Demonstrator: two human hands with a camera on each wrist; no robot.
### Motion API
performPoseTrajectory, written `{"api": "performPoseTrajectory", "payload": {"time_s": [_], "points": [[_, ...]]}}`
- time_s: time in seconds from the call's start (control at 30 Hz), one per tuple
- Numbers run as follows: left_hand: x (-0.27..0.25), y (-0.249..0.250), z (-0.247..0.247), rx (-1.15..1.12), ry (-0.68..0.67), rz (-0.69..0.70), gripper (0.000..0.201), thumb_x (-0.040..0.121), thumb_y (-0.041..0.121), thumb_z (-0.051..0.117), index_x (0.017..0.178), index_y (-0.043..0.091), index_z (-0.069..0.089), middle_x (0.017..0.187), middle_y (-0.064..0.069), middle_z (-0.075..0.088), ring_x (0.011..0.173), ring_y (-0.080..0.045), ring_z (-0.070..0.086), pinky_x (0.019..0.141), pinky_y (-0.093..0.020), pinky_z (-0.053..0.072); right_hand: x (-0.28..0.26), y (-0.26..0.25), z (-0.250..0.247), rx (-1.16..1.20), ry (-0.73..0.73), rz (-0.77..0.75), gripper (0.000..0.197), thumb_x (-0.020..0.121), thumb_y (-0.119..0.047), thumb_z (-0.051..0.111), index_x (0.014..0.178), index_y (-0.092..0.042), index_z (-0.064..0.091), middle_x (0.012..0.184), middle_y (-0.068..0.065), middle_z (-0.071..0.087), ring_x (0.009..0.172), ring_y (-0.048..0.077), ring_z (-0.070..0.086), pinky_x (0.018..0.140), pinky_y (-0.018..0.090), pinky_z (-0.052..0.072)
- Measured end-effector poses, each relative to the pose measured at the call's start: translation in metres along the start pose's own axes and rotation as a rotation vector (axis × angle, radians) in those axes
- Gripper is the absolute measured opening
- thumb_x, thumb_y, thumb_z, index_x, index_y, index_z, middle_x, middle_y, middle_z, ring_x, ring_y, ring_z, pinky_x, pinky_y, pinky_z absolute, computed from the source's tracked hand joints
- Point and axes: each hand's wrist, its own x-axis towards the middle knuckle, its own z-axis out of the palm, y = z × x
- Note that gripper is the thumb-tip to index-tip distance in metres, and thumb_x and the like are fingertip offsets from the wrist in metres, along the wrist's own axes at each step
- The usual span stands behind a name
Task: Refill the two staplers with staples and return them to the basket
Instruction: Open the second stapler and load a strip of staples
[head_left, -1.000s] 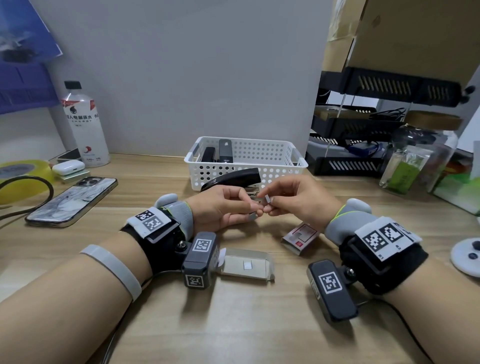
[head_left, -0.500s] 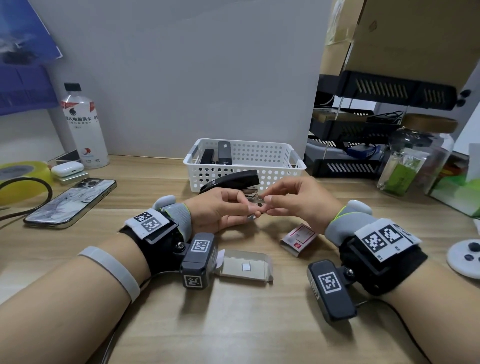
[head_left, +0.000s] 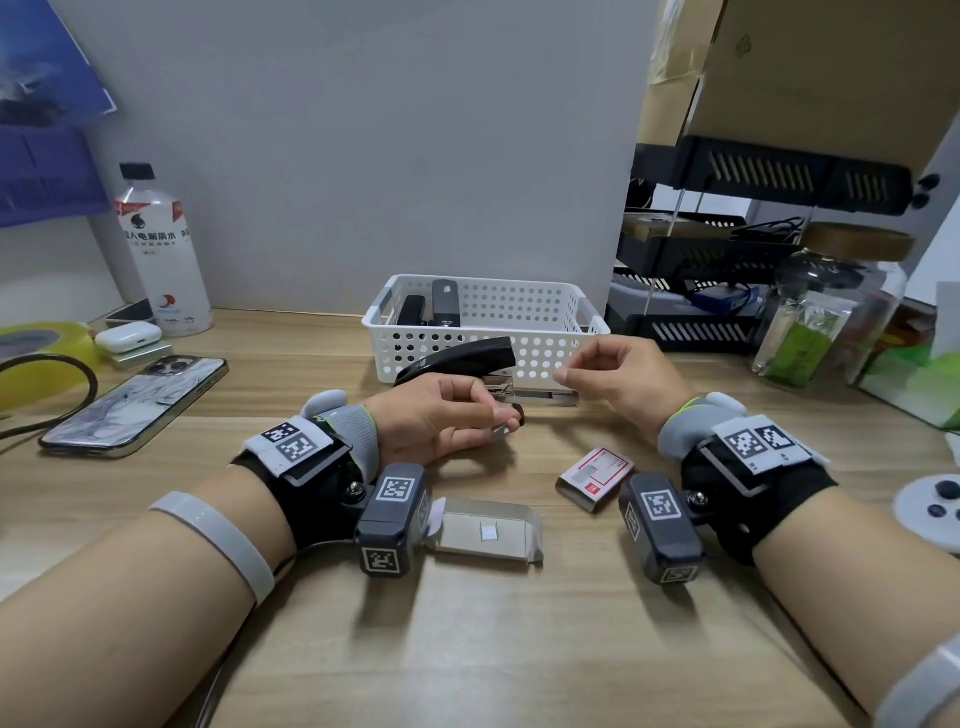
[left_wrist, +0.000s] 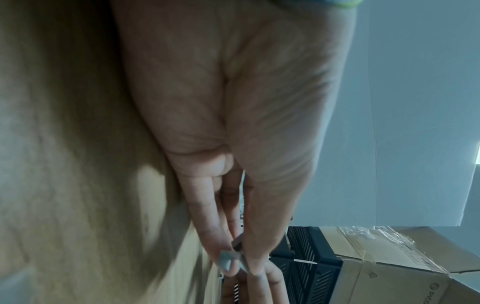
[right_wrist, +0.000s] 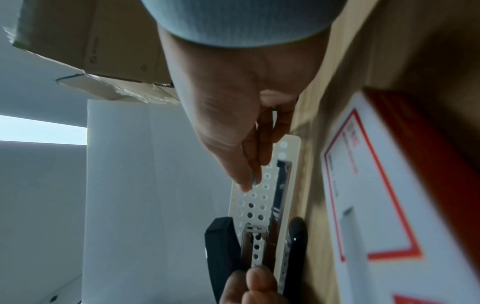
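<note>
Nearest on the worktop (head_left: 467, 649) lies the opened inner tray of a staple box (head_left: 485, 530), with its red-and-white sleeve (head_left: 597, 475) just to the right.

Beyond those, the left hand (head_left: 441, 415) is curled, thumb and fingertips pinching a small grey strip of staples (left_wrist: 235, 245), with the base of the open stapler (head_left: 467, 364) right there under the same fingers. The right hand (head_left: 618, 379) hangs a little apart to the right, thumb and forefinger pressed together; from the wrist view something thin and grey may sit between them, but I cannot tell for sure.

The stapler's black top is hinged up and the metal channel (head_left: 540, 397) lies bare, pointing right, just in front of the basket (head_left: 519, 312).

The job now, by the look of it, is seating staples in that channel. Best keep the left hand steadying the base, lay the strip legs-down and square to the rails, slide it back without forcing, then lower the top gently so nothing jams.

Farthest off, a second stapler (head_left: 444, 304) stands inside the basket at its left end, beside another dark item I can't make out. It looks to be waiting its turn.
</note>
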Motion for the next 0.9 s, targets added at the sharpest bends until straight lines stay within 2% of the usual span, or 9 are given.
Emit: {"api": "performPoseTrajectory", "payload": {"time_s": [0.07, 0.13, 0.23, 0.37, 0.5, 0.57, 0.73, 0.9], "points": [[0.000, 0.000, 0.000, 0.000, -0.004, 0.003, 0.009, 0.072, -0.002, 0.070, 0.069, 0.004, 0.063, 0.095, -0.020, 0.073, 0.101, -0.023, 0.070, 0.089, -0.027, 0.056, 0.002, 0.002, 0.005, -0.014, -0.052, -0.011, 0.017, 0.076, -0.004, 0.082, 0.082, 0.004, 0.069, 0.072, 0.007, 0.070, 0.062, 0.010, 0.062, 0.065, 0.018, 0.050], [0.000, 0.000, 0.000, 0.002, -0.002, 0.007, 0.011, 0.072, -0.002, 0.070, 0.066, 0.006, 0.066, 0.098, -0.021, 0.072, 0.095, -0.021, 0.072, 0.091, -0.027, 0.055, 0.004, 0.001, 0.009, -0.048, -0.076, -0.033, 0.013, 0.076, -0.003, 0.082, 0.081, 0.002, 0.071, 0.073, 0.005, 0.071, 0.062, 0.006, 0.064, 0.065, 0.015, 0.051], [0.001, 0.001, 0.000, 0.007, -0.013, 0.002, 0.011, 0.071, 0.000, 0.072, 0.066, 0.007, 0.066, 0.098, -0.021, 0.071, 0.095, -0.021, 0.072, 0.094, -0.028, 0.053, 0.005, 0.004, 0.011, -0.088, -0.082, -0.062, 0.011, 0.075, -0.006, 0.083, 0.077, -0.010, 0.073, 0.075, 0.001, 0.072, 0.067, 0.006, 0.066, 0.068, 0.015, 0.052], [0.001, 0.000, -0.002, 0.013, -0.024, 0.001, 0.012, 0.072, 0.000, 0.075, 0.067, 0.007, 0.067, 0.097, -0.020, 0.072, 0.099, -0.022, 0.071, 0.097, -0.030, 0.051, 0.006, 0.008, 0.010, -0.105, -0.103, -0.059, 0.012, 0.075, -0.008, 0.084, 0.078, -0.011, 0.073, 0.077, 0.002, 0.073, 0.069, 0.005, 0.066, 0.070, 0.014, 0.051], [0.002, 0.000, -0.002, 0.015, -0.012, 0.001, 0.012, 0.074, -0.002, 0.071, 0.067, 0.007, 0.066, 0.097, -0.020, 0.073, 0.097, -0.021, 0.072, 0.096, -0.029, 0.052, 0.007, 0.010, 0.012, -0.126, -0.104, -0.062, 0.012, 0.075, -0.011, 0.085, 0.079, -0.010, 0.073, 0.084, 0.011, 0.077, 0.073, 0.011, 0.067, 0.075, 0.023, 0.053], [0.002, 0.000, -0.002, 0.016, -0.015, 0.005, 0.013, 0.073, -0.002, 0.073, 0.067, 0.007, 0.066, 0.098, -0.020, 0.072, 0.098, -0.021, 0.072, 0.094, -0.028, 0.053, 0.007, 0.010, 0.014, -0.141, -0.095, -0.063, 0.013, 0.075, -0.013, 0.085, 0.080, -0.007, 0.074, 0.085, 0.012, 0.077, 0.072, 0.010, 0.067, 0.075, 0.023, 0.053], [0.001, 0.000, -0.001, -0.008, -0.015, 0.010, 0.009, 0.071, -0.002, 0.072, 0.067, 0.005, 0.066, 0.099, -0.022, 0.071, 0.095, -0.022, 0.072, 0.089, -0.027, 0.056, 0.009, 0.011, 0.014, -0.159, -0.088, -0.054, 0.014, 0.074, -0.016, 0.085, 0.080, -0.009, 0.075, 0.084, 0.011, 0.077, 0.074, 0.010, 0.067, 0.078, 0.028, 0.054], [0.001, 0.001, 0.000, -0.004, -0.014, 0.005, 0.009, 0.071, -0.002, 0.071, 0.067, 0.005, 0.066, 0.098, -0.022, 0.071, 0.093, -0.021, 0.073, 0.087, -0.026, 0.057, 0.007, 0.014, 0.014, -0.171, -0.087, -0.019, 0.013, 0.074, -0.020, 0.086, 0.079, -0.012, 0.077, 0.082, 0.005, 0.078, 0.072, 0.007, 0.066, 0.078, 0.025, 0.051]]}}
